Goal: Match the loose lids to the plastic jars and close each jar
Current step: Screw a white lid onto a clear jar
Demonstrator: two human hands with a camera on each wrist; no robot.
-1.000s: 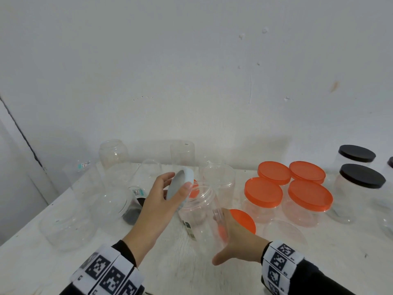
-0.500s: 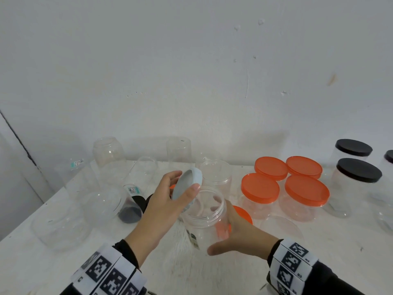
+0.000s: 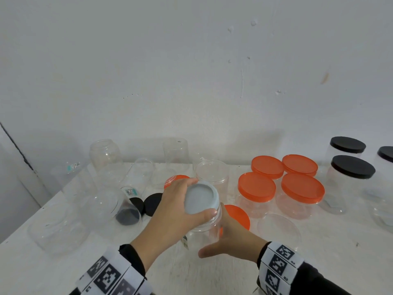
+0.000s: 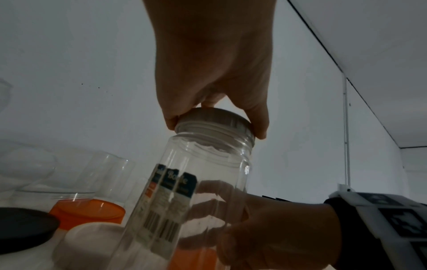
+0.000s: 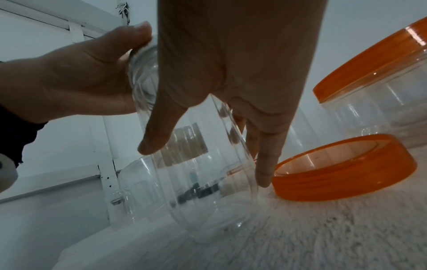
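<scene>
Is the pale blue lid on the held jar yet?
On the mouth: the pale blue lid covers the jar rim. Screwed tight? Cannot tell.

Head view: right hand (image 3: pixel 228 241) fingers hidden behind clear jar (image 3: pixel 204 228); loose orange lid (image 3: pixel 238 216) partly covered by same hand. Black-lidded jar (image 3: pixel 386 165) cut off at right edge. Left wrist view: jar label (image 4: pixel 171 193) text blurred, unreadable; black lid (image 4: pixel 23 228) cut off at left edge. Right wrist view: pale lid on jar mouth hidden behind left hand (image 5: pixel 76 76); orange-lidded jar (image 5: pixel 381 87) cut off at right edge.
</scene>
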